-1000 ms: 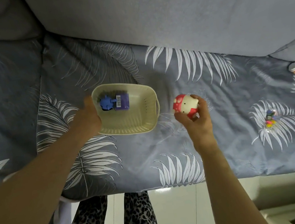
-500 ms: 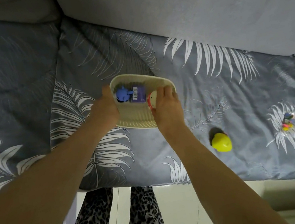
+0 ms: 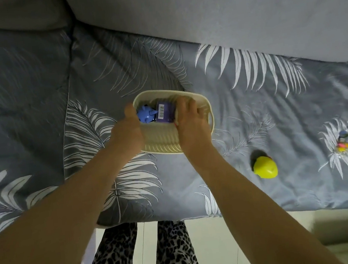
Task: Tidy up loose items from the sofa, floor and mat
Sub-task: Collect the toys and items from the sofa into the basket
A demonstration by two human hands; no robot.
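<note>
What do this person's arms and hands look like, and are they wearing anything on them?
Both arms are bare right up to the picture's edge: no sleeves, gloves, watch or rings show on the left hand or right hand. Below them, leopard-print trousers are visible.

Leaf-print sofa cover point(image 3: 253, 104), leopard-print trousers point(image 3: 140, 256), pale floor point(image 3: 215, 247)

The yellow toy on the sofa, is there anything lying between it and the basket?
Nothing visible. Only bare leaf-print sofa cover lies between the yellow toy and the basket. The right hand reaches into the basket on that side.
</note>
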